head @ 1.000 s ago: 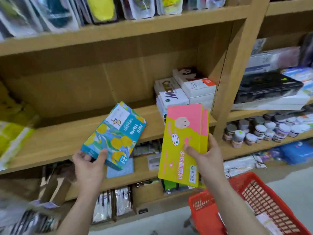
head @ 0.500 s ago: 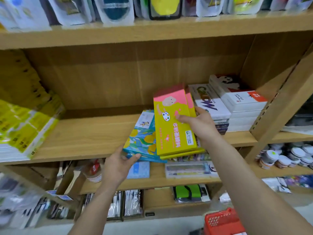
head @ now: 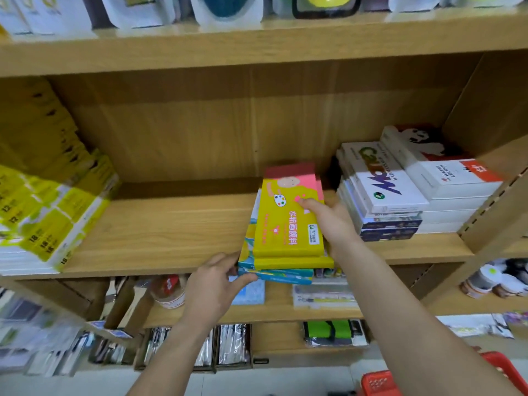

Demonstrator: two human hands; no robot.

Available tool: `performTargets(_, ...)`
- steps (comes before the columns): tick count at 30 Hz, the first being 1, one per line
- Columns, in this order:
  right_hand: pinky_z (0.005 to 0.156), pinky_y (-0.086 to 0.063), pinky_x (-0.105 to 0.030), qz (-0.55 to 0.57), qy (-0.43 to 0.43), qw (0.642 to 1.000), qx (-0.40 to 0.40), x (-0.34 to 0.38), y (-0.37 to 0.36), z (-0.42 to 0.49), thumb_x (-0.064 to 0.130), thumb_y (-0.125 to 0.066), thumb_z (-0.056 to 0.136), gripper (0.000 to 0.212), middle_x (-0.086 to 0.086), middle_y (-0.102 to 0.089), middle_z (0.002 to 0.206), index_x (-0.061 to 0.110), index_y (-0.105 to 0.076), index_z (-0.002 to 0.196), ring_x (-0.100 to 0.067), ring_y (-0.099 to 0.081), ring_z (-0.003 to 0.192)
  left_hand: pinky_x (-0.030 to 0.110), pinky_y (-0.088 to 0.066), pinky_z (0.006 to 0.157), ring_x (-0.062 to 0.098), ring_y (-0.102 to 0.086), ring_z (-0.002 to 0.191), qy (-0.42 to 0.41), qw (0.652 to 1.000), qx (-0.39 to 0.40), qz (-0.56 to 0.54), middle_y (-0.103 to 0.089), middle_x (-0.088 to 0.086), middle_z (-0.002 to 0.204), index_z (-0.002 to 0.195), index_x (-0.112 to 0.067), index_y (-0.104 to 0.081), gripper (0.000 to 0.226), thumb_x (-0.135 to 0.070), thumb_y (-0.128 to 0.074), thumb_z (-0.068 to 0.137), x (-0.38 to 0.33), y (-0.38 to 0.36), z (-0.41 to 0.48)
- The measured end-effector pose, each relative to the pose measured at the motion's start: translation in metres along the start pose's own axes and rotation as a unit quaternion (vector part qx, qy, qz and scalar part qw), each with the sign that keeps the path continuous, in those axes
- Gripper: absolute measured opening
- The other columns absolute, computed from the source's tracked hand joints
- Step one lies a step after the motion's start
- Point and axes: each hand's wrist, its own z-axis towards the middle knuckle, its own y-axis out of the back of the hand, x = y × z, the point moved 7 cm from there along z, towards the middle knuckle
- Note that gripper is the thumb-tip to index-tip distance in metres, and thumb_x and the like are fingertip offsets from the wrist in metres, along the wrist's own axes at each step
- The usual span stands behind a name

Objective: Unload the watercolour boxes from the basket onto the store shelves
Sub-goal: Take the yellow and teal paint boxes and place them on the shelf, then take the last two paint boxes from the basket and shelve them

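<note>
Two yellow-and-pink watercolour boxes (head: 287, 224) lie stacked on the wooden shelf (head: 160, 232), on top of a blue box with lemon print (head: 278, 274) whose front edge sticks out past the shelf lip. My right hand (head: 328, 221) grips the right side of the yellow boxes, thumb on the lid. My left hand (head: 217, 284) pinches the blue box's front left corner from below. Only a corner of the red basket (head: 380, 382) shows at the bottom right.
White watercolour box stacks (head: 400, 192) stand just right of the yellow boxes. Yellow-green packs (head: 48, 212) fill the shelf's left end. Bare board lies between them. Brushes, packets and small jars (head: 494, 281) crowd the lower shelves. An upright post (head: 497, 212) bounds the bay on the right.
Both hands have carried the boxes from in front of the shelf onto it. The yellow boxes now lie flat on the blue box. The view has shifted up and left, away from the basket.
</note>
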Motion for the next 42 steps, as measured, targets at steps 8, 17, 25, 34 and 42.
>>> performTargets(8, 0.085, -0.057, -0.053, -0.135, 0.045, 0.989, -0.038, 0.010, 0.006, -0.003, 0.052, -0.067, 0.081, 0.045, -0.020, -0.077, 0.096, 0.010, -0.076, 0.095, -0.036, -0.074, 0.093, 0.035, -0.054, 0.070, 0.028, -0.068, 0.094, -0.007, 1.000, 0.001, 0.018, -0.074, -0.001, 0.097, 0.120, -0.020, -0.073, 0.077, -0.078, -0.063, 0.069, -0.015, -0.007, 0.006)
performTargets(17, 0.101, -0.050, -0.022, -0.119, 0.126, 0.985, -0.012, -0.031, 0.032, -0.054, 0.053, -0.061, 0.095, 0.052, 0.022, -0.066, 0.133, 0.034, -0.054, 0.143, 0.000, -0.060, 0.124, 0.017, -0.036, 0.063, 0.016, -0.058, 0.089, -0.032, 0.994, 0.027, -0.096, -0.049, -0.023, 0.094, 0.130, -0.029, -0.054, 0.081, -0.089, -0.039, 0.078, -0.042, -0.025, 0.025)
performTargets(25, 0.089, -0.053, -0.041, -0.165, 0.137, 0.965, -0.149, -0.030, 0.056, -0.073, 0.035, -0.050, 0.101, 0.027, 0.011, -0.070, 0.116, 0.055, -0.055, 0.119, -0.011, -0.066, 0.105, 0.033, -0.045, 0.078, 0.033, -0.063, 0.111, -0.039, 0.992, 0.046, -0.113, -0.068, 0.006, 0.125, 0.141, -0.023, -0.048, 0.062, -0.053, -0.065, 0.089, -0.091, -0.062, 0.070)
performTargets(34, 0.104, -0.041, -0.038, -0.349, 0.137, 0.920, -0.116, -0.044, 0.068, -0.071, 0.025, -0.059, 0.094, 0.058, 0.002, -0.060, 0.141, 0.017, -0.047, 0.151, -0.023, -0.047, 0.128, 0.039, -0.052, 0.080, 0.038, -0.065, 0.111, -0.019, 0.992, 0.076, -0.097, -0.072, 0.009, 0.122, 0.148, -0.027, -0.039, 0.074, -0.044, -0.074, 0.085, -0.101, -0.079, 0.088)
performTargets(42, 0.102, -0.046, -0.039, -0.376, 0.114, 0.912, -0.119, -0.084, 0.132, -0.102, 0.048, -0.051, 0.091, 0.062, -0.003, -0.059, 0.138, 0.017, -0.055, 0.144, -0.026, -0.051, 0.129, 0.015, -0.034, 0.096, 0.010, -0.053, 0.112, -0.090, 0.986, -0.028, -0.136, -0.050, -0.013, 0.118, 0.127, -0.025, -0.054, 0.045, -0.043, -0.062, 0.086, -0.123, -0.053, 0.005)
